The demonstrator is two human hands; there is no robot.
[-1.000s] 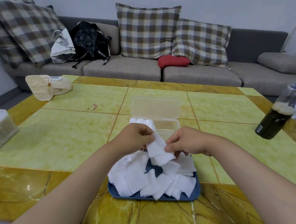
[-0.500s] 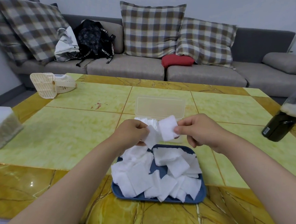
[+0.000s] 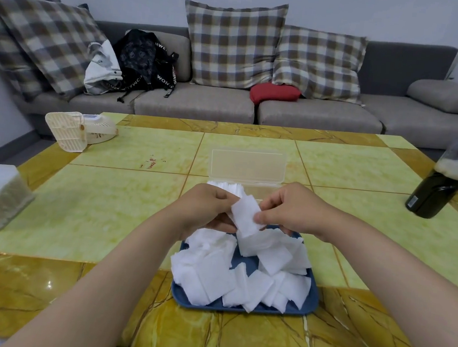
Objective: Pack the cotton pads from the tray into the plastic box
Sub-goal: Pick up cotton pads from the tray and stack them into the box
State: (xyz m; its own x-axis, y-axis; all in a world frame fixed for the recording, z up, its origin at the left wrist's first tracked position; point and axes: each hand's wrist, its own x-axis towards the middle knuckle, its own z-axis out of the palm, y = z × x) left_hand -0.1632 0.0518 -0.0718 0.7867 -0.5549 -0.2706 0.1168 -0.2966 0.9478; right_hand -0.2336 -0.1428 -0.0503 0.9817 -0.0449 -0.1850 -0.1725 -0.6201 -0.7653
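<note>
Both hands pinch one pad (image 3: 246, 217) above tray (image 3: 310, 307): left hand (image 3: 207, 207) at left edge, right hand (image 3: 286, 206) on corner. Box (image 3: 265, 189) open behind, partly filled. Square pad's edges, slide upright beside packed row. Loose pads (image 3: 212, 272) remain on tray.

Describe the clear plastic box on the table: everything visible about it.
The plastic box is a small rectangular container of clear, slightly frosted plastic. Its hinged lid stands open and upright at the far side. It sits on the yellow-green table, just beyond the blue tray. A row of white cotton pads stands on edge in its left end; the right end looks empty. Both hands block its near wall, so any contact there cannot be judged.
</note>
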